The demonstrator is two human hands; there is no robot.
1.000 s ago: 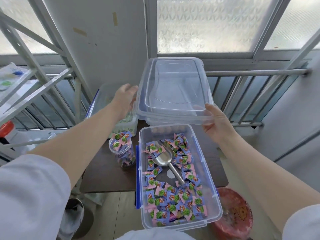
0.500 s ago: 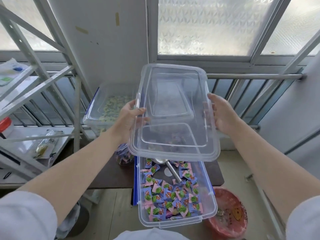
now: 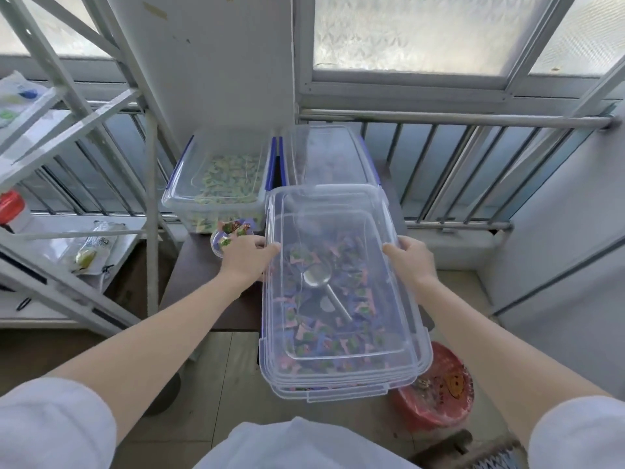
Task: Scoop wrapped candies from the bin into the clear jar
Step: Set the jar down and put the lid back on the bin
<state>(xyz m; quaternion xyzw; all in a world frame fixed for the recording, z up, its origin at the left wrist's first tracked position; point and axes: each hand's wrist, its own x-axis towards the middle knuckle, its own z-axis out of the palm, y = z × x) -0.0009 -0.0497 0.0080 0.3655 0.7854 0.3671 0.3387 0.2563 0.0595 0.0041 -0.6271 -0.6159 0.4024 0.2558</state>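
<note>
Clear lid (image 3: 338,292) now lies lowered over the candy bin (image 3: 341,389).

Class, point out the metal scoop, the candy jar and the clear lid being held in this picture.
scoop (image 3: 317,276): head view, on its bowl, seen through the lid.
jar (image 3: 220,241): head view, on its rim.
lid (image 3: 341,374): head view, near its front edge.

jar (image 3: 226,239): mostly behind left hand (image 3: 244,257) | candies (image 3: 324,319), scoop (image 3: 318,276): hazy under lid (image 3: 338,265) (motion-blurred)
</note>
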